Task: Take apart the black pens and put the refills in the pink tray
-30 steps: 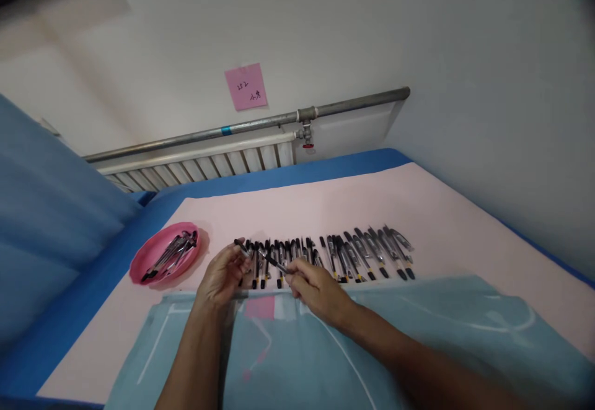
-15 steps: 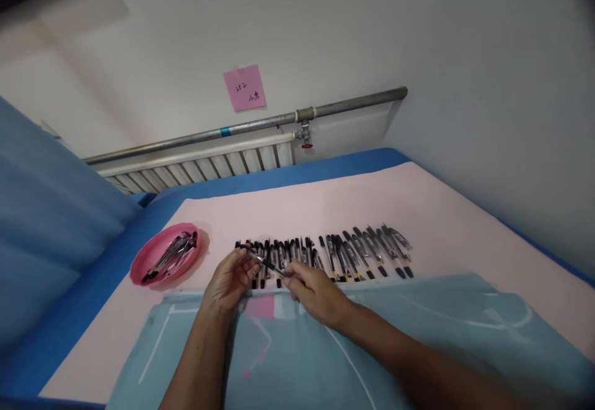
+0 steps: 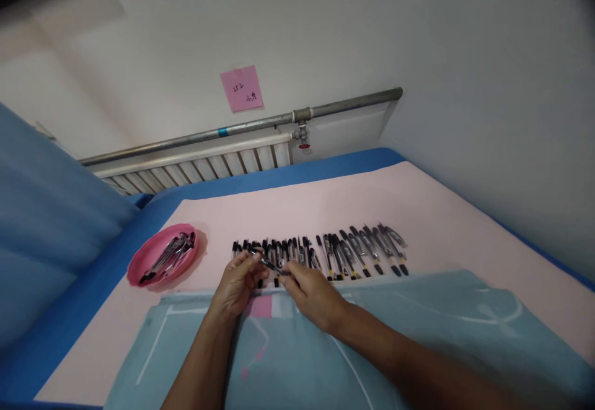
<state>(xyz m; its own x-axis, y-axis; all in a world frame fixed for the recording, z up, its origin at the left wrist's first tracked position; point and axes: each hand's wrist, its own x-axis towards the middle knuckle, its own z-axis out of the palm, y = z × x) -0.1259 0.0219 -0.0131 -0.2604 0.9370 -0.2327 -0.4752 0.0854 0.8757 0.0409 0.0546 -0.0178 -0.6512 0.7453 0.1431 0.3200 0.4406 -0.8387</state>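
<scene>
Both my hands meet over the left end of a long row of black pens laid side by side on a pink sheet. A single black pen is pinched between them: my left hand grips its left end, my right hand its right end. Fingers of both hands are curled. The pen hangs just above the row, slanting down to the right.
A pink bowl with several pens stands at the left on the sheet. Light blue cloth covers the near side. Blue bedding rises at the left. A radiator and pipe run along the wall with a pink note.
My hands have drawn closer together along the pen, the left sliding right. The view has drifted a little, so everything sits slightly further left.
</scene>
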